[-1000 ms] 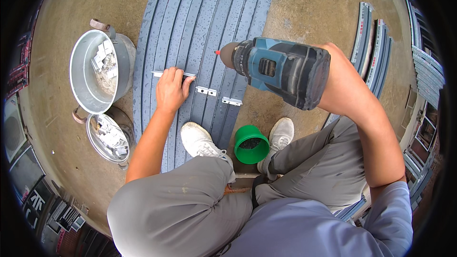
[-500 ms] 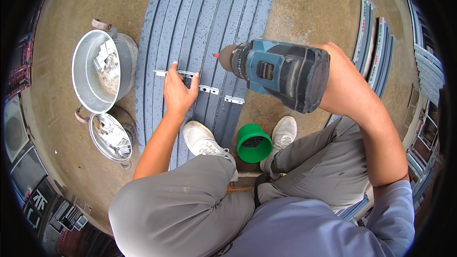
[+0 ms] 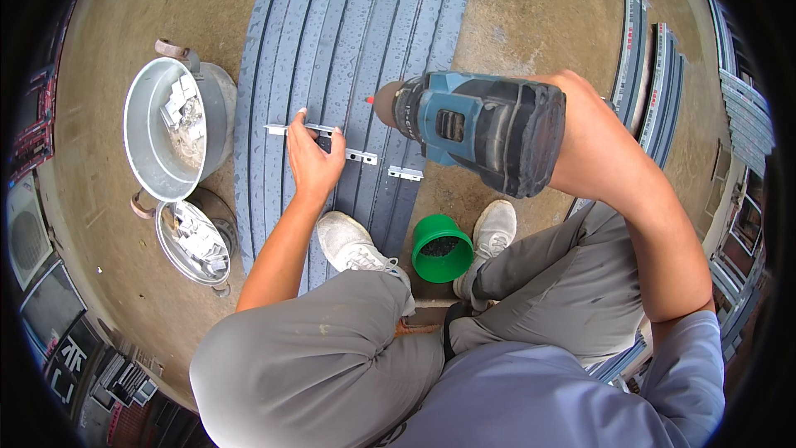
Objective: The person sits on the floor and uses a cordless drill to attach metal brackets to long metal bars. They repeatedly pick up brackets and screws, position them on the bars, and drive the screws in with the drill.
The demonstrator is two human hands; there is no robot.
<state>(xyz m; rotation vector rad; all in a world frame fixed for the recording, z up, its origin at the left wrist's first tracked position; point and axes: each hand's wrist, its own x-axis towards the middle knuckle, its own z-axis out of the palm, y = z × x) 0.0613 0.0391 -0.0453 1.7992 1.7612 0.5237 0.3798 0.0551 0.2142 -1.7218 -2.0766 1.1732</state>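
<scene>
Long grey metal profiles (image 3: 336, 41), wet with drops, lie side by side in front of me. My left hand (image 3: 317, 162) presses a small silver metal bracket (image 3: 277, 129) across them, thumb and fingers on it. Two more brackets, one at the middle (image 3: 361, 157) and one at the right edge (image 3: 405, 173), sit across the profiles. My right hand (image 3: 572, 104), its fingers mostly hidden, grips a blue and black cordless drill (image 3: 473, 120). The drill's red-tipped bit (image 3: 371, 100) points left above the profiles, seen apart from the brackets.
At left stand a large metal pot (image 3: 137, 145) and a smaller metal bowl (image 3: 170, 242), both holding pale metal pieces. A green bucket (image 3: 444, 265) with small dark pieces stands between my shoes. More profiles (image 3: 661, 83) lie at right.
The drill and the profiles appear slightly farther left in the picture. My left hand stays on the same bracket, and my right hand keeps the drill.
</scene>
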